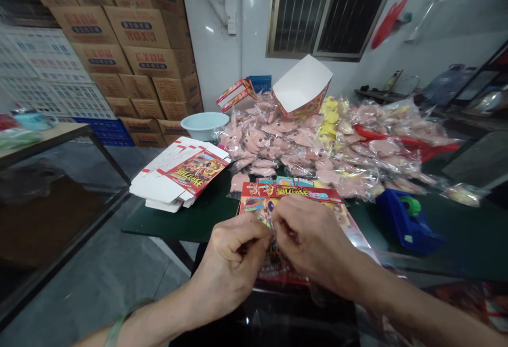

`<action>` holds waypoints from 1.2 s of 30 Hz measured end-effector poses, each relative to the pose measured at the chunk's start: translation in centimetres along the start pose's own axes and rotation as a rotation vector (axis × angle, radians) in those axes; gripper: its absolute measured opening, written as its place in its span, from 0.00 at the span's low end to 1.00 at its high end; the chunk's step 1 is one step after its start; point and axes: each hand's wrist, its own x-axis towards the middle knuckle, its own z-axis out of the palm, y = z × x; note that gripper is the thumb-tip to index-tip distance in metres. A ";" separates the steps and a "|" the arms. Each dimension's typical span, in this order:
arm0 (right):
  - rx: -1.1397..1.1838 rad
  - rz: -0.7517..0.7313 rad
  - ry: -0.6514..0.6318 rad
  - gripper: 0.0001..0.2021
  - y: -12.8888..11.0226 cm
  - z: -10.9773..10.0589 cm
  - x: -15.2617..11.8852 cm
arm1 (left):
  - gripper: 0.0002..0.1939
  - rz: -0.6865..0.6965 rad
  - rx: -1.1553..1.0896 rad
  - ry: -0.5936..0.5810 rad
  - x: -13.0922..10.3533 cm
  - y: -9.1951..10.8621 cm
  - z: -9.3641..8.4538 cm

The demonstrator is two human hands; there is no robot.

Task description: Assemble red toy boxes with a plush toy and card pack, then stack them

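Several stacked cardboard cartons (130, 45) fill the far left wall, with a side table (43, 138) in front of them. On the green worktable (186, 220), left end: one pile of flat printed box blanks (178, 175), white side and red artwork both showing. Behind it, one pale blue bowl (204, 124).

Centre, near edge: one red printed card in a clear sleeve (291, 199), lying flat on the worktable directly before the person. Left hand (232, 267) is curled, thumb and fingers pinched together over the card's middle. Right hand (313, 244) meets it there, fingertips likewise pinched, the two hands touching. Whether they grip the sleeve's film or some small item on it cannot be told; the fingers hide it.

Behind the card: one large heap of pink bagged pieces (317, 146), with a few yellow ones (329, 119) among them. One opened white carton tray (304, 90) sits tilted on top of the heap; one small red-and-white box (236, 94) lies at its left edge.

Right: one blue tape dispenser (407, 222) on the worktable, near the heap and well apart from the hands.
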 end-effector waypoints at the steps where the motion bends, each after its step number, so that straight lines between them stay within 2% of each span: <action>1: 0.031 0.046 0.016 0.08 0.2 0.0 0.2 | 0.10 0.006 -0.010 -0.003 0.0 0.0 -0.1; 4: 0.159 0.166 0.062 0.08 0.5 -0.6 0.4 | 0.10 -0.008 -0.041 0.008 0.1 0.1 -0.2; 8: 0.273 0.097 0.000 0.06 -0.3 -1.5 0.0 | 0.11 -0.077 -0.046 0.029 0.2 0.3 -0.2; 15: 0.100 -0.003 -0.107 0.08 -0.9 -0.8 -0.5 | 0.12 -0.058 -0.006 -0.011 0.2 0.5 -0.1; 18: 0.044 -0.013 -0.102 0.08 -1.0 -0.5 -0.2 | 0.12 -0.037 0.011 -0.004 0.0 0.5 -0.1; 21: 0.072 0.031 -0.100 0.08 -1.2 -0.3 0.1 | 0.12 -0.023 0.009 0.001 -0.1 0.4 -0.2; 28: 0.303 0.169 -0.098 0.08 -1.4 0.4 0.1 | 0.10 -0.021 -0.018 0.038 -0.2 0.2 -0.2; 30: 0.324 0.243 -0.062 0.07 -1.0 0.4 0.4 | 0.09 -0.029 -0.028 0.046 -0.3 0.1 -0.2; 32: 0.351 0.334 0.013 0.07 0.0 -0.5 0.7 | 0.09 -0.046 -0.047 0.052 -0.5 0.0 -0.3; 34: 0.341 0.427 0.139 0.07 1.7 -2.6 0.7 | 0.10 -0.088 -0.086 0.058 -0.6 0.0 -0.3; 36: 0.263 0.505 0.309 0.07 3.8 -5.5 -0.4 | 0.10 -0.146 -0.139 0.065 -0.6 0.1 -0.2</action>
